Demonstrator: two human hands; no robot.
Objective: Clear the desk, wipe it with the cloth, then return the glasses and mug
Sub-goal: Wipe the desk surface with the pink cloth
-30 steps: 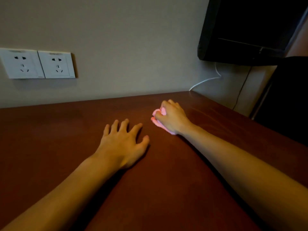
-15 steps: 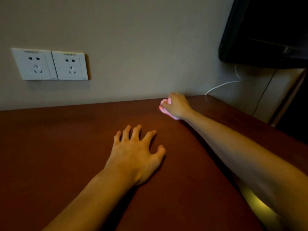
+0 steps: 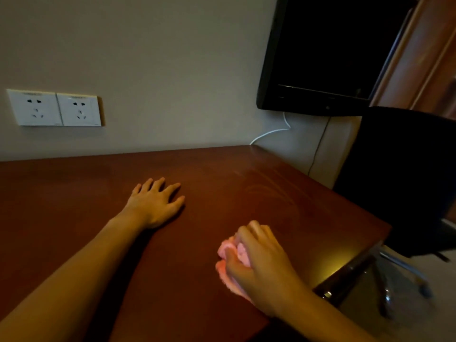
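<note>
Left hand [image 3: 155, 206] flat on the surface [image 3: 74, 206], fingers spread, holding nothing. Right hand [image 3: 259, 265] clenched around pink cloth [image 3: 228, 251], near the front right edge; cloth mostly hidden under fingers.

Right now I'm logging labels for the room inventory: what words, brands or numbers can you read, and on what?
None can be read.
Wall sockets: faint marks along the top and bottom edges, too small and blurred to read.
Black screen: small marks on the lower bezel, too dark to read.
Pink cloth, desk: no text visible.
</note>
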